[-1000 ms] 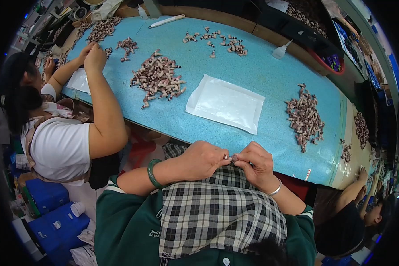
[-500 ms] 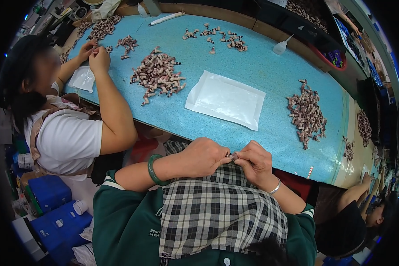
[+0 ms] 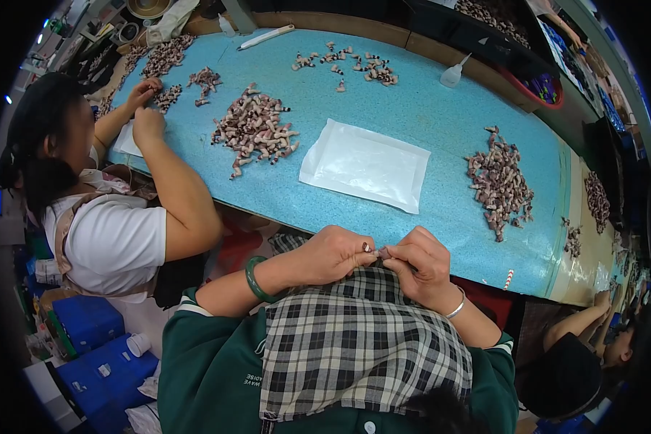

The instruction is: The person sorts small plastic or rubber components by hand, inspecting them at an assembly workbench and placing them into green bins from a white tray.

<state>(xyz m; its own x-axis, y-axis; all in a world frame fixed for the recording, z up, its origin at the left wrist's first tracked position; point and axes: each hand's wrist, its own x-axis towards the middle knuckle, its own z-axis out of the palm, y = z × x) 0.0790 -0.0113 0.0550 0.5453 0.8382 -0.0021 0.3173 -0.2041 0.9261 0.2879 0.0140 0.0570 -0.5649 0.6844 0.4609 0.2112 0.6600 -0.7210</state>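
Just over the table's near edge, my left hand (image 3: 331, 254) pinches a small white-and-dark figurine part (image 3: 368, 247). My right hand (image 3: 422, 262) is closed on a small mauve-grey figurine part (image 3: 383, 253). The two pieces meet between my fingertips, which partly hide them. Beyond my hands a flat white packet (image 3: 365, 168) lies on the blue table. Left of it is a heap of white-and-maroon figurine parts (image 3: 254, 126); to the right is a heap of mauve-grey parts (image 3: 498, 184). Several joined-looking pieces (image 3: 380, 71) are scattered at the back.
A translucent dropper bottle (image 3: 452, 75) and a white pen-like tool (image 3: 266, 37) lie toward the back edge. A red-and-white striped stick (image 3: 508, 280) is at the near right edge. At left, a co-worker (image 3: 116, 224) handles small parts; another person (image 3: 564, 372) sits at far right.
My hands keep their pinch at nearly the same spot, with the dark-and-white piece showing slightly more. The left co-worker's hands have moved apart, and one has come down over the small white packet.
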